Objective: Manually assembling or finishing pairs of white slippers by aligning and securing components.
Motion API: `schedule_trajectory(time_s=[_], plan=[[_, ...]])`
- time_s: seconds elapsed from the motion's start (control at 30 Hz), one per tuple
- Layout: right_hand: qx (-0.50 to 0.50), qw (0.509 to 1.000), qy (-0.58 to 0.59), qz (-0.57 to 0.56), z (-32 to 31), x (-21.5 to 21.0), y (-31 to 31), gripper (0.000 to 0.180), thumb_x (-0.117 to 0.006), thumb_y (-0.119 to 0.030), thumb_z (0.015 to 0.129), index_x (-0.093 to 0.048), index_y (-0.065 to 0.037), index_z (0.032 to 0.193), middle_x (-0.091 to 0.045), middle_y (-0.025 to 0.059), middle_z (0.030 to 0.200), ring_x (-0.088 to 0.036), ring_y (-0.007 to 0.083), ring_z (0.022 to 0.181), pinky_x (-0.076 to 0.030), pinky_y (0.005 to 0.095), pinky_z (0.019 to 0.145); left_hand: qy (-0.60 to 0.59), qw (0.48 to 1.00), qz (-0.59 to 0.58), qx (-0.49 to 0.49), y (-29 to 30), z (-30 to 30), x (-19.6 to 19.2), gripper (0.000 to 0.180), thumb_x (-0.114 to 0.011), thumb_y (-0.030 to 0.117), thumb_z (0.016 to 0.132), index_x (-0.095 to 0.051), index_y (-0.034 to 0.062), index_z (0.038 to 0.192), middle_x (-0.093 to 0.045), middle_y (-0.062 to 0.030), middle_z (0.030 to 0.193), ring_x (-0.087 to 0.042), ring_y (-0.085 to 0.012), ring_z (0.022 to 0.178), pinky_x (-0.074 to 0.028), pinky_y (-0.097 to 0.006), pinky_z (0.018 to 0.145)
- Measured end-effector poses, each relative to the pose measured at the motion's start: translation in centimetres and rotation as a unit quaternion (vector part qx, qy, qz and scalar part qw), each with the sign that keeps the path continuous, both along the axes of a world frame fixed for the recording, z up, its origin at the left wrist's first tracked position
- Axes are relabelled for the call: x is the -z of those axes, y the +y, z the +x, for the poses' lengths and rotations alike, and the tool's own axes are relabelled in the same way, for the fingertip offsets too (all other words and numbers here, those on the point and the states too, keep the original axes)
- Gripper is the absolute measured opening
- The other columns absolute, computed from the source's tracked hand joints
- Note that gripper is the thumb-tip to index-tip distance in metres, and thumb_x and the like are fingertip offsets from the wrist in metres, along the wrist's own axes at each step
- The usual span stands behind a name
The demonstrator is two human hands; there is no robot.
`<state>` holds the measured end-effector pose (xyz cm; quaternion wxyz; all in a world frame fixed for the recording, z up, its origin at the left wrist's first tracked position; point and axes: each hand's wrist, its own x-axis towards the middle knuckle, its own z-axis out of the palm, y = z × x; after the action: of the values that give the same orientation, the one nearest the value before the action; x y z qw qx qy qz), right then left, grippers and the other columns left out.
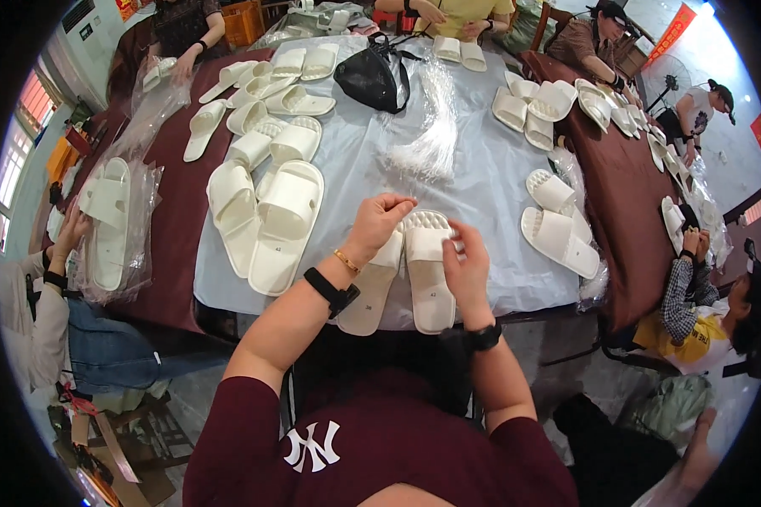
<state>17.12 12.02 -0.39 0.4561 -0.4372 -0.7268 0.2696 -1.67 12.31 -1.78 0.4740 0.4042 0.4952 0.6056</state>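
Centre table under pale blue-grey plastic sheeting (482, 182); maroon-covered tables flank it, left table (173, 203) and right table (634, 194), with loose white slide slippers lying on both. On the left table, a large clear plastic bag (148, 203) holds a white slide (110, 228), sole down and visible through the film; a co-worker's hand (74, 224) is at its outer side. Farther back along that table, another person handles a slipper in clear film. Black cloth bag (368, 84) slumps at the far middle of the sheeting, strap trailing; contents hidden. Left of centre, stacked and overlapping white slides (283, 215); a smaller group (558, 232) at the right edge, beside crumpled clear plastic. Bundle of fine clear plastic strands (435, 127) fans out between the black bag and the near edge. Directly before the wearer, two slides side by side, toes away: left slipper (368, 296) and right slipper (431, 270), both overhanging the near edge slightly. Left hand (380, 221): thumb and forefinger pinched together above the toes, perhaps on a strand, too fine to tell. Right hand (467, 262): fingers loosely curved at the right slipper's outer strap; cannot tell whether it grips.
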Motion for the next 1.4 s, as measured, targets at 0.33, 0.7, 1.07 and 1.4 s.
schedule_trajectory(time_s=[0.33,0.7,1.07,1.4], plan=[[-0.152,0.965,0.117,-0.178,-5.0,4.5,4.8,0.023,-0.061,-0.007,0.084,-0.063,-0.002,0.107,-0.067,0.005,0.075,-0.063,0.0119,0.068,-0.05,0.0258,0.063,-0.031,0.999,0.004,0.024,-0.7,-0.2,1.9,0.019,-0.063,0.012,0.089,-0.069,-0.0004,0.102,-0.066,-0.0012,0.089,-0.054,-0.0051,0.077,-0.043,-0.02,0.067],[-0.089,0.978,0.141,-0.124,-5.2,4.8,3.7,0.011,-0.064,-0.007,0.085,-0.068,0.0,0.093,-0.065,0.0017,0.077,-0.056,0.0057,0.063,-0.045,0.0218,0.058,-0.061,0.998,-0.015,-0.026,-0.7,-0.3,2.1,0.017,-0.063,0.012,0.088,-0.069,-0.0004,0.099,-0.062,0.0001,0.081,-0.052,-0.0067,0.074,-0.042,-0.021,0.066],[-0.085,0.975,0.163,-0.124,-5.3,4.6,3.4,0.011,-0.066,-0.007,0.084,-0.067,0.001,0.091,-0.063,0.0009,0.075,-0.054,0.0047,0.065,-0.044,0.0214,0.058,-0.035,0.997,0.001,-0.063,-0.9,-0.2,2.1,0.017,-0.066,0.011,0.085,-0.07,-0.0019,0.096,-0.067,-0.0028,0.085,-0.058,-0.0072,0.076,-0.047,-0.021,0.067],[-0.073,0.977,0.151,-0.129,-5.2,4.5,3.3,0.01,-0.066,-0.007,0.083,-0.067,0.001,0.089,-0.064,0.0029,0.074,-0.056,0.0062,0.064,-0.045,0.0222,0.059,-0.042,0.997,0.0,-0.058,-1.1,-0.2,2.0,0.016,-0.067,0.009,0.085,-0.07,-0.0017,0.096,-0.068,-0.0033,0.086,-0.059,-0.0072,0.078,-0.047,-0.021,0.069]])
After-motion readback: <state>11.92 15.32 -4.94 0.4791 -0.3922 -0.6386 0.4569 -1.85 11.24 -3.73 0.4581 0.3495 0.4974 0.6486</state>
